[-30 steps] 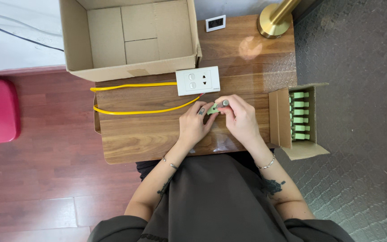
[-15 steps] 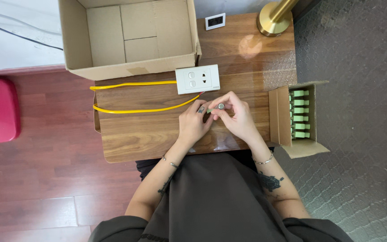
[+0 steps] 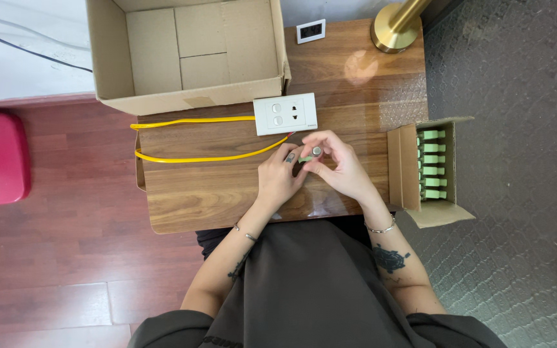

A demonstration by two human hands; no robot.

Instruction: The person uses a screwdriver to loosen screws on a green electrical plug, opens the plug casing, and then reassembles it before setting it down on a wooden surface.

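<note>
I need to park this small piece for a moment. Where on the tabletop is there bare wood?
Bare wood lies below the yellow cable, left of the left hand, and between the white socket plate and brass lamp base. It is crowded around both hands, near the right hand.

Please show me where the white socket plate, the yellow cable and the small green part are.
white socket plate point(image 3: 285, 113): head view, plate centre.
yellow cable point(image 3: 207, 158): head view, lower strand.
small green part point(image 3: 307, 158): head view, visible tip.

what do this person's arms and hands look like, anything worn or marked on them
Both arms are bare to above the elbow. The left hand has a small dark tattoo on one finger, a thin bracelet at the wrist and a dark tattoo along the forearm. The right hand has a beaded bracelet at the wrist and a dark round tattoo on the forearm.
</note>
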